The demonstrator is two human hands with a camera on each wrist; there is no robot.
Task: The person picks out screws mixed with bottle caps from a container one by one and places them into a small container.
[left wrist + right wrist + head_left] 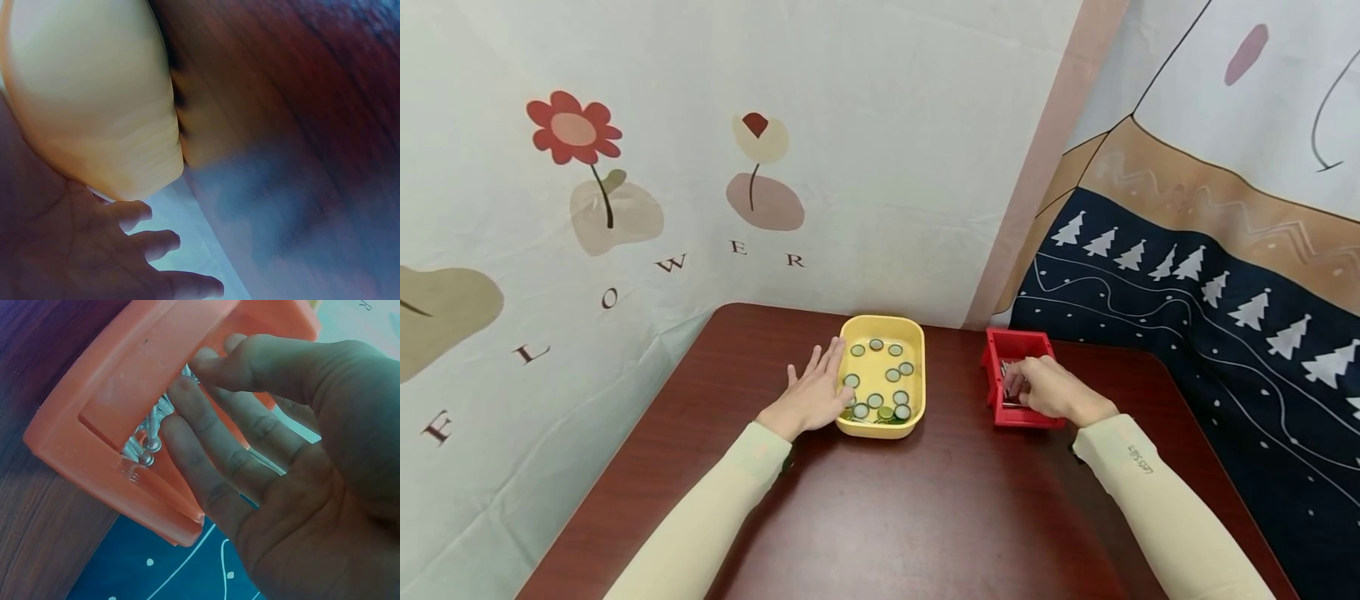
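Note:
A yellow tray [921, 358] holds several bottle caps [901, 398], most showing pale undersides and a few showing green. Against its left side rests my left hand [812, 397], fingers straight and spread, thumb at the rim. The left wrist view shows these fingers beside the tray's outer wall [94, 94]. My right hand [1051, 388] reaches into a red bin [1024, 338] of small shiny metal pieces, which look like screws [150, 434]. Its fingers are loosely bent, the thumb near the index fingertip, and nothing shows between them.
Both containers stand towards the back of a dark red-brown wooden table [880, 517]. A pale curtain [880, 150] with flower prints hangs behind it. A dark cloth with tree prints [1150, 308] hangs at the back right. Table surface lies between the tray and the bin.

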